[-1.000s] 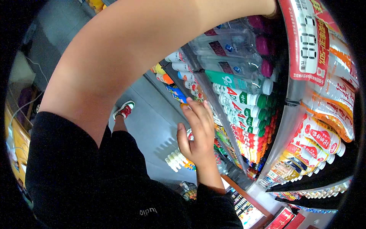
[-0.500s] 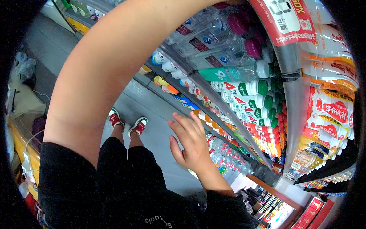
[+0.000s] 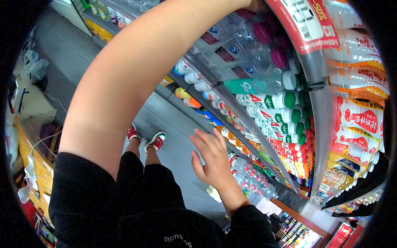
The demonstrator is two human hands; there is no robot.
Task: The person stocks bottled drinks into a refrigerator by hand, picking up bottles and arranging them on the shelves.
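Note:
My left arm stretches across the upper view to a drinks shelf. Only a shadowed bit of my left hand shows at the top edge, beside clear bottles with purple caps; its fingers and anything in them are hidden. My right hand hangs over the floor near the lower shelf, fingers apart and nothing in it. Below the purple-capped bottles lie a green-labelled bottle with a white cap and white bottles with green caps. A red-and-white price tag covers part of the shelf edge.
Orange-labelled bottles and red-and-white bottles stand at the right. Lower shelves hold cans and small bottles. Packed water bottles are near the floor. A wooden counter with cables is at the left.
The view has shifted and turned, bringing both feet and more of the lower shelves into sight. My left arm still reaches to the shelf; my right hand stays open.

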